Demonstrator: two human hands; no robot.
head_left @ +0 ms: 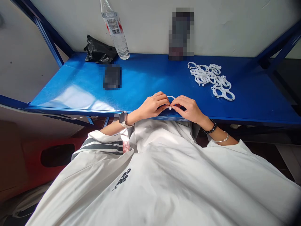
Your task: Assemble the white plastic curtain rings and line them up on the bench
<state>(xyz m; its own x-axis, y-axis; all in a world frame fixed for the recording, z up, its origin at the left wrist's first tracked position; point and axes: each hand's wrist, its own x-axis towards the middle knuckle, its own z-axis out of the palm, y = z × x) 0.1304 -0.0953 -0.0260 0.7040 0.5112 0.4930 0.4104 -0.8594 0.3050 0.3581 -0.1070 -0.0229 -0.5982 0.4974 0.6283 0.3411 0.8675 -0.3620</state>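
Observation:
Near the front edge of a blue table [150,75], both my hands pinch one white plastic ring [171,97], likely of the same sort as those in the pile. My left hand [157,103] has its thumb and fingers closed on the ring's left side. From the right, my right hand [187,107] pinches the other side. A small white knob shows between the fingertips at the bottom; the ring's arc rises behind them, and the rest is covered by my fingers. To the right lies a loose pile of similar white rings [203,75], with small tabs on them.
A clear water bottle [117,36] stands at the back left, beside a crumpled black plastic bag [100,50]. Two blurred-out dark items, one small [112,77] and one taller [181,36], are on the table. Blue metal posts [48,40] frame both ends.

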